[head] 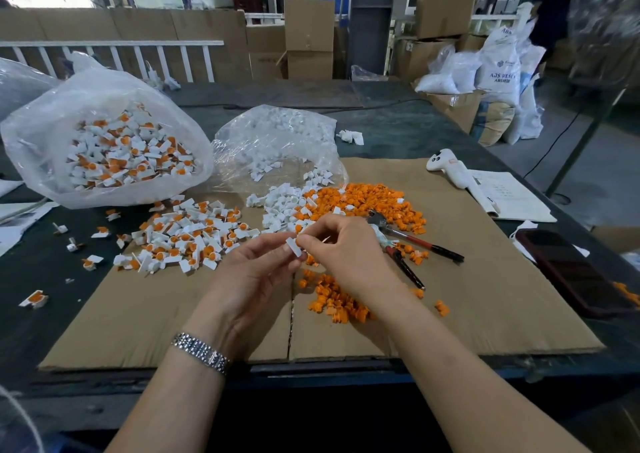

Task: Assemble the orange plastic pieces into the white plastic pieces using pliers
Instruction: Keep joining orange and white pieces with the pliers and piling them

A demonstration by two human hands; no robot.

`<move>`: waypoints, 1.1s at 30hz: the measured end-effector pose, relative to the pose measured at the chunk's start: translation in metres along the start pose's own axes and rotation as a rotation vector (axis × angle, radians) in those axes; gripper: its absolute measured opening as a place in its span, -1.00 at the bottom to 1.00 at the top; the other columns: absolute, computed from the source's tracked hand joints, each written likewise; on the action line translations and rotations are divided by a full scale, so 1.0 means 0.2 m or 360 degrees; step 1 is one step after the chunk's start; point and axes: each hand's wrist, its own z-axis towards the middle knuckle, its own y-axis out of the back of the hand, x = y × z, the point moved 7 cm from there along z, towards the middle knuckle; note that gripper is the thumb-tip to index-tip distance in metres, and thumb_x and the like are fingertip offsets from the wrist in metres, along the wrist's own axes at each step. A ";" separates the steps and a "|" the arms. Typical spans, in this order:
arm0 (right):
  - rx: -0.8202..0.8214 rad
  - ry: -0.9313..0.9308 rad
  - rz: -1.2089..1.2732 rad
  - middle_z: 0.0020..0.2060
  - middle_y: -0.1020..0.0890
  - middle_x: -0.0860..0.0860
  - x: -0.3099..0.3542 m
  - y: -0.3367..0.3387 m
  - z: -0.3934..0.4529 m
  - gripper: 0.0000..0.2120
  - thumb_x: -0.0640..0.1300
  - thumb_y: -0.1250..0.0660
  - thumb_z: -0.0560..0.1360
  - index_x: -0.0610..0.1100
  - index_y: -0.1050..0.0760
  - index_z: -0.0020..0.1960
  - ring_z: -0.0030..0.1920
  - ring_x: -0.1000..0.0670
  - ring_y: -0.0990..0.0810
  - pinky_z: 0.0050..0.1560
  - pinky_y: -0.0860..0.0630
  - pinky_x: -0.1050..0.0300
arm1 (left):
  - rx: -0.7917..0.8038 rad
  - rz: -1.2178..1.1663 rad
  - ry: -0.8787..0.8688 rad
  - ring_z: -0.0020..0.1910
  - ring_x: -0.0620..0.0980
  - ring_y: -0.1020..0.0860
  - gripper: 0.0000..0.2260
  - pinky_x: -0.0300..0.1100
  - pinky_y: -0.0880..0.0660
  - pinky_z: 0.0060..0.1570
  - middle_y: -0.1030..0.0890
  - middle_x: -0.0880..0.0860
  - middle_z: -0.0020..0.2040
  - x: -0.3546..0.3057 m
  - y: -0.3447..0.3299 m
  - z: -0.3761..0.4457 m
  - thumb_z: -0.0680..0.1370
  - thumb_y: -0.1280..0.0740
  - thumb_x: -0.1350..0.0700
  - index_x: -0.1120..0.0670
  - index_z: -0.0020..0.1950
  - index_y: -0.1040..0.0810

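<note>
At frame centre, left hand (pixel 258 272) and right hand (pixel 341 250) pinch one white piece (pixel 294 247). Best seat the orange insert squarely before reaching for the pliers (pixel 408 244) just right.

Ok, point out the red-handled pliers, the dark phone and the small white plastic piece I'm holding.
Red-handled metal pliers (pixel 414 241), head view, on the upper handle.
Dark rectangular phone (pixel 571 269), head view, on its screen.
Small white plastic piece (pixel 294 247), head view, on its flat tab between both hands.

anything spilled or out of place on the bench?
Yes. A few assembled pieces lie scattered off the cardboard sheet on the dark table, left of the main pile. The pliers lie unused beside the right hand.
</note>
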 end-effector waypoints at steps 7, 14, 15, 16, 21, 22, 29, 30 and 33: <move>0.0192 0.0005 0.0173 -0.13 -0.65 0.08 0.02 0.00 -0.03 -0.82 -0.05 -0.50 0.49 -0.04 -0.63 0.08 -0.16 0.06 -0.61 -0.09 -0.60 0.17 | -0.0014 -0.0018 0.0023 -0.17 -0.01 -0.72 -0.83 -0.28 -0.65 -0.22 -0.73 0.21 -0.05 -0.03 0.03 0.00 0.46 -0.41 0.33 0.19 -0.03 -0.77; 0.0204 0.0310 0.0008 -0.12 -0.60 0.11 0.06 0.05 -0.05 -0.74 -0.11 -0.48 0.52 0.05 -0.64 0.19 -0.11 0.07 -0.57 0.02 -0.55 0.08 | 0.0074 0.0044 0.0039 -0.20 -0.01 -0.71 -0.70 -0.28 -0.64 -0.22 -0.72 0.22 -0.05 -0.04 0.02 0.00 0.50 -0.39 0.31 0.30 0.23 -0.64; 0.0172 0.0347 -0.0029 -0.14 -0.60 0.11 0.07 0.05 -0.06 -0.78 -0.11 -0.47 0.52 0.04 -0.65 0.16 -0.11 0.07 -0.57 0.01 -0.55 0.07 | 0.0067 0.0047 0.0035 -0.21 0.01 -0.71 -0.68 -0.27 -0.65 -0.22 -0.72 0.23 -0.07 -0.04 0.02 0.00 0.49 -0.39 0.32 0.30 0.24 -0.63; 0.0144 0.0375 -0.0052 -0.16 -0.59 0.11 0.07 0.05 -0.06 -0.80 -0.12 -0.48 0.52 0.03 -0.66 0.13 -0.12 0.07 -0.57 0.01 -0.56 0.06 | 0.0063 0.0050 0.0032 -0.20 0.03 -0.72 -0.68 -0.26 -0.65 -0.23 -0.72 0.25 -0.08 -0.04 0.01 0.00 0.48 -0.39 0.33 0.29 0.24 -0.63; 0.0078 0.0440 -0.0115 -0.17 -0.63 0.07 0.08 0.05 -0.06 -0.84 -0.14 -0.49 0.51 -0.02 -0.67 0.08 -0.14 0.09 -0.59 -0.03 -0.56 0.11 | 0.0039 0.0044 0.0000 -0.04 0.11 -0.74 -0.83 -0.21 -0.67 -0.15 -0.71 0.27 0.00 -0.03 0.02 -0.01 0.51 -0.40 0.30 0.26 0.09 -0.68; 0.0065 0.0450 -0.0120 -0.17 -0.63 0.07 0.08 0.05 -0.06 -0.84 -0.14 -0.49 0.51 -0.03 -0.67 0.08 -0.14 0.09 -0.60 -0.03 -0.56 0.12 | 0.0046 0.0042 -0.0011 0.02 0.13 -0.73 -0.83 -0.19 -0.68 -0.09 -0.71 0.27 0.04 -0.04 0.03 -0.01 0.54 -0.41 0.27 0.27 0.10 -0.69; 0.0039 0.0514 -0.0221 -0.13 -0.64 0.03 0.11 0.04 -0.07 -0.80 -0.16 -0.48 0.51 -0.11 -0.67 0.13 -0.13 0.09 -0.60 0.01 -0.58 0.11 | -0.0100 0.0129 -0.0058 -0.14 0.07 -0.74 -0.71 -0.15 -0.69 -0.04 -0.73 0.23 -0.12 -0.06 0.05 -0.02 0.37 -0.55 0.28 0.32 0.07 -0.71; 0.0029 0.0524 -0.0219 -0.13 -0.65 0.03 0.11 0.04 -0.08 -0.80 -0.16 -0.48 0.51 -0.12 -0.66 0.13 -0.13 0.09 -0.60 0.01 -0.58 0.11 | -0.0138 0.0181 -0.0078 -0.11 0.09 -0.74 -0.71 -0.17 -0.69 -0.07 -0.74 0.26 -0.08 -0.07 0.06 -0.02 0.34 -0.56 0.26 0.29 0.04 -0.73; 0.0000 0.0539 -0.0209 -0.12 -0.66 0.00 0.12 0.04 -0.09 -0.80 -0.18 -0.48 0.51 -0.14 -0.66 0.13 -0.12 0.07 -0.62 0.02 -0.57 0.10 | -0.0163 0.0287 -0.0133 -0.06 0.14 -0.74 -0.76 -0.21 -0.68 -0.09 -0.73 0.27 -0.03 -0.09 0.04 -0.03 0.29 -0.60 0.22 0.21 -0.06 -0.76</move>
